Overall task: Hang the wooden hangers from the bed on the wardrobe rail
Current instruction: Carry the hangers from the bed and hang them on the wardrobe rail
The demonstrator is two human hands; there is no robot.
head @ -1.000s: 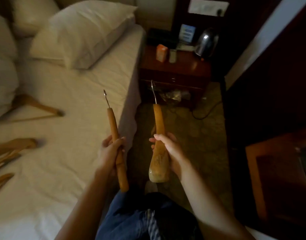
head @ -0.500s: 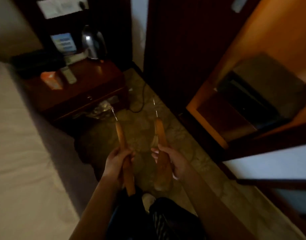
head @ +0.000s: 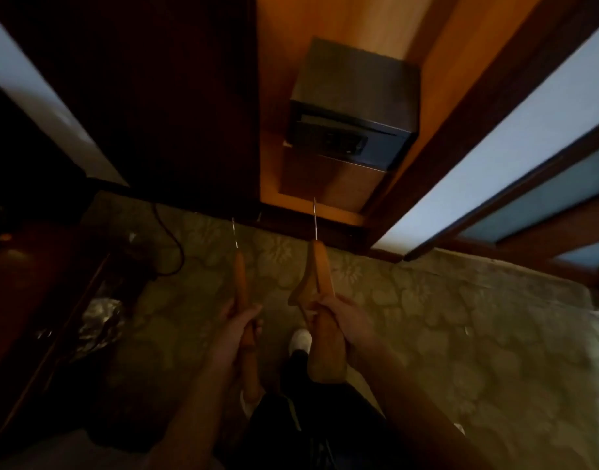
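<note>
I hold a wooden hanger in each hand, both seen edge-on with their metal hooks pointing away from me. My left hand [head: 238, 329] grips the left hanger [head: 240, 283] around its middle. My right hand [head: 347, 320] grips the right hanger [head: 320, 273], whose broad shoulder end hangs below my fist. Both hooks point toward the open wardrobe [head: 328, 25] straight ahead. The wardrobe rail is out of view, and so is the bed.
A dark safe [head: 352, 106] sits on the wardrobe's lower shelf. A dark wardrobe door panel [head: 162, 89] stands to its left, and a dark-framed door with pale panels [head: 494, 157] to the right. The bedside table [head: 30, 300] and a cable [head: 170, 245] are at left. Patterned carpet [head: 460, 334] covers the floor.
I have turned right, away from the bed and bedside table, and now face the open wardrobe with the safe. Both hands keep the same hold on the hangers.
</note>
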